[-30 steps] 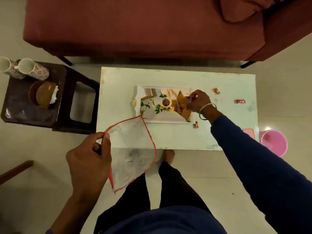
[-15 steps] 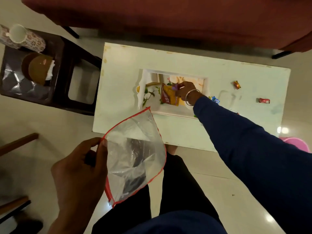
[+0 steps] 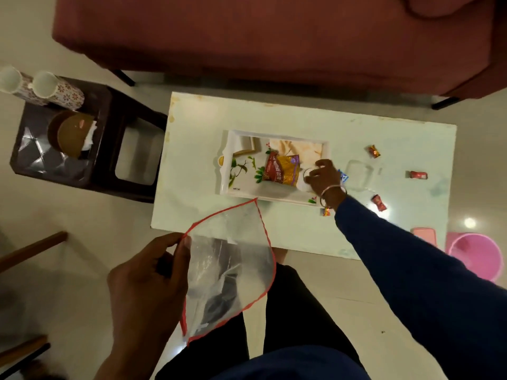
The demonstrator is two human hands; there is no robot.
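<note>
Reach to the tray (image 3: pixel 224 176)
Left hand (image 3: pixel 148 283) pinches one clear bag (image 3: pixel 233 270); outstretched right hand (image 3: pixel 323 175) curls round one cup (image 3: pixel 305 180), centre frame.

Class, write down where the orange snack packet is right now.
In the head view, the snack packet lies in the white tray on the table, just left of the right hand gripping a white cup, beyond the plastic bag the left hand pinches.

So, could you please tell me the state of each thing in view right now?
Bag: hanging, pinched at its rim by left hand.
Cup: in tray, gripped by right hand.
Packet: lying flat in tray.
Candies: wrapped, scattered on table.
Mugs: upright on stool.
Bin: upright on floor.
</note>
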